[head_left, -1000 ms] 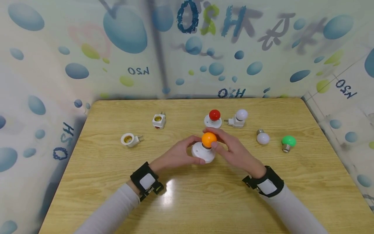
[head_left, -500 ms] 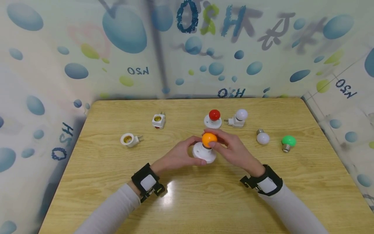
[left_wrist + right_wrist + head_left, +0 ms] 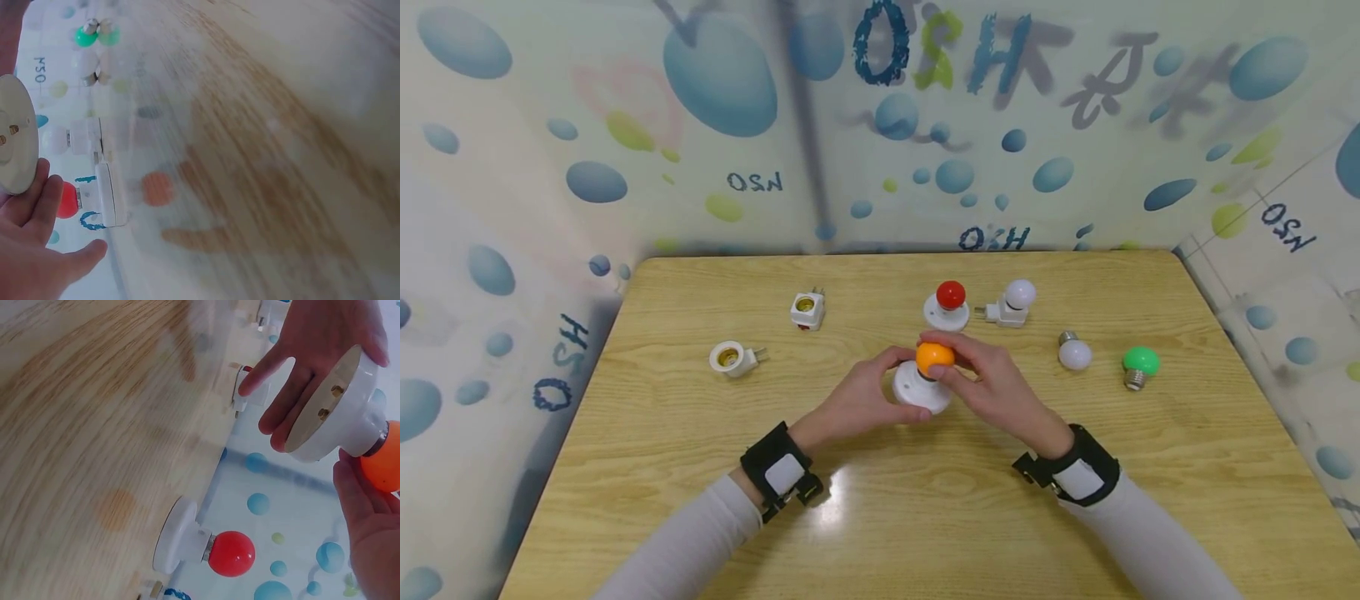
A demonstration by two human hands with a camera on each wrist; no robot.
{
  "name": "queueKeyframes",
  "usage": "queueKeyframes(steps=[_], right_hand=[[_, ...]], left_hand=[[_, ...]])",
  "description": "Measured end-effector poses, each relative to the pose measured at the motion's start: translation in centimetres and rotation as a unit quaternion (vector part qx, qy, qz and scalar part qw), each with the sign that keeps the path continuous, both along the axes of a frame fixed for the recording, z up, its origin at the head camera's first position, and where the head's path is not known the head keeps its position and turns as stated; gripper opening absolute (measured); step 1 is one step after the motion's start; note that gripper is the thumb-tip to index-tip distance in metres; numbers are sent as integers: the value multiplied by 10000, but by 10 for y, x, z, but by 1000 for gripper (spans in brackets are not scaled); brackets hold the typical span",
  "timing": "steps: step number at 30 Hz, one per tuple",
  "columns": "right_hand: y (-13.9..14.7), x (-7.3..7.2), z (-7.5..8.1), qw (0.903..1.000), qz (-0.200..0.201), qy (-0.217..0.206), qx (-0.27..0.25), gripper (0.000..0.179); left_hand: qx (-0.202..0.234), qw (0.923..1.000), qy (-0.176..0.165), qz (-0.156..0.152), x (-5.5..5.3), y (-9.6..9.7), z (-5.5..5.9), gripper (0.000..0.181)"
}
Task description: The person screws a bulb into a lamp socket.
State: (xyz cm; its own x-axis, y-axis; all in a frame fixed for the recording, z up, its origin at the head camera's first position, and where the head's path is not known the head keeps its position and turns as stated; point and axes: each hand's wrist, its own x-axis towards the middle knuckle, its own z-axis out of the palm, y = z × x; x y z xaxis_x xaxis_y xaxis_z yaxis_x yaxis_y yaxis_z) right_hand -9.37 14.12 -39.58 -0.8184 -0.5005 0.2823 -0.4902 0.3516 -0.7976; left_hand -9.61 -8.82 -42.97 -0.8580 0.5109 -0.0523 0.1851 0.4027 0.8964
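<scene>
Above the table, my left hand (image 3: 868,396) grips a round white lamp holder (image 3: 917,392) by its rim, thumb at the near side and fingers at the far side. An orange bulb (image 3: 934,357) sits in the holder's socket, a dark band showing at the joint. My right hand (image 3: 996,383) pinches that bulb between thumb and fingers. In the right wrist view the underside of the lamp holder (image 3: 331,406) faces the table, with two brass screws showing. The left wrist view shows the same base (image 3: 17,140) against the left fingers (image 3: 44,200).
Behind the hands stand a red bulb in a round holder (image 3: 950,300) and a white bulb in a plug-in holder (image 3: 1013,302). A loose white bulb (image 3: 1076,353) and green bulb (image 3: 1141,363) lie right. Two bulbless plug sockets, one round (image 3: 732,358) and one square (image 3: 808,309), are left.
Both hands stay on the lamp holder and orange bulb, which shift only slightly. The right hand's fingers and wrist have turned a little to the left around the bulb.
</scene>
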Motion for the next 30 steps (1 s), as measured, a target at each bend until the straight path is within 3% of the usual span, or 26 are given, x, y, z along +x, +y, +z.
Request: queueKeyframes(steps=[7,14,22,30], right_hand=[[2,-2,-5,9975,27,480,525,45],[2,-1,-6,9932,-191,867,753,49],[6,-1,-5,9904,-466,748,1069,46],[20,-4,-3,9864,-670,719,1315,48]], left_hand=[[-145,9999,72,34,0,-2,-3,78],[-307,9993,212,17,-2,-2,-5,82],[-646,9971,396,79,-3,0,-4,115],[-847,9952,431,222,-3,-8,-2,108]])
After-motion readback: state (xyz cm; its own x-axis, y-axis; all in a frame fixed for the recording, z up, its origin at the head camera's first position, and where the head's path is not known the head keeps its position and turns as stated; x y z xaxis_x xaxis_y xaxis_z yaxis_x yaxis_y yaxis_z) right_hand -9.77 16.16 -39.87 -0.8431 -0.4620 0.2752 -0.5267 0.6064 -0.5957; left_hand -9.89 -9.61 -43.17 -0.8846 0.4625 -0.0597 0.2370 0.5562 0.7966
